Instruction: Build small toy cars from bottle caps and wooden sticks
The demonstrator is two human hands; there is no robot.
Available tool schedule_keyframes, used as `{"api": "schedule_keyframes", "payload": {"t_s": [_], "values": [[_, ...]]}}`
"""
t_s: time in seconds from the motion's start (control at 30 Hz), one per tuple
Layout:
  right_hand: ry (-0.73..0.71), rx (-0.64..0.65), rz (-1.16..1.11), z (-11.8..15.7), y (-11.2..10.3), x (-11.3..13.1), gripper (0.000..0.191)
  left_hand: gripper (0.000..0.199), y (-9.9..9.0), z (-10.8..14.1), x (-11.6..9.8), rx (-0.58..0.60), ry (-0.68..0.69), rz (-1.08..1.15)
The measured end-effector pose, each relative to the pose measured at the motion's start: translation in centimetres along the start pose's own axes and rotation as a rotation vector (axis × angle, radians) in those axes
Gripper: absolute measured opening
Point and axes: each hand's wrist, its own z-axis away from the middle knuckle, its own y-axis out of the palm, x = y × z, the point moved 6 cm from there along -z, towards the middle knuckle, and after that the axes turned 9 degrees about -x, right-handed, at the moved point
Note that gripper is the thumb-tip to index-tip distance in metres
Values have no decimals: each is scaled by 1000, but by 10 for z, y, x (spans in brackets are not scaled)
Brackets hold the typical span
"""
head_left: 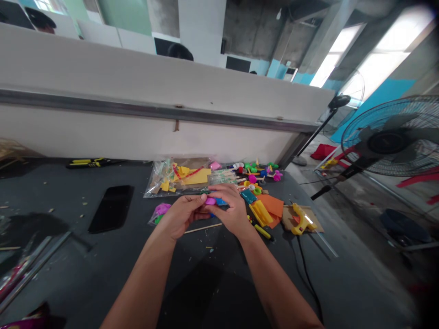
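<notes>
Got my left hand (183, 214) and right hand (230, 208) pinched together on a small pink cap (210, 200) and blue piece (221, 202) just above the dark table (103, 265), looks mid-fit, so next probably needs careful lining up.

A: Piece in the hands?
B: Small piece (210, 200) is pink, blue part (221, 201) beside it.
A: Rest?
B: Bench (103, 269) dark grey. Phone (111, 208) black. Glue gun (302, 218) yellow, orange sheet (272, 204) near the right edge. Clear bag (178, 178) holds yellow bits.
</notes>
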Motion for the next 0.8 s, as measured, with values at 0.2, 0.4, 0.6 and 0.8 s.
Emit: {"api": "schedule_keyframes", "payload": {"t_s": [0.2,0.4,0.6,0.8], "values": [[11,-28,23,1,1,-3,20,20,0,-1,0,-25,31,-53],[-13,-8,44,2,3,-7,22,20,0,-4,2,-37,62,-81],[-26,50,66,4,7,-12,26,20,-2,-11,11,-32,46,-37],[3,47,0,5,10,-19,28,16,-7,-15,13,-62,33,-21]]}}
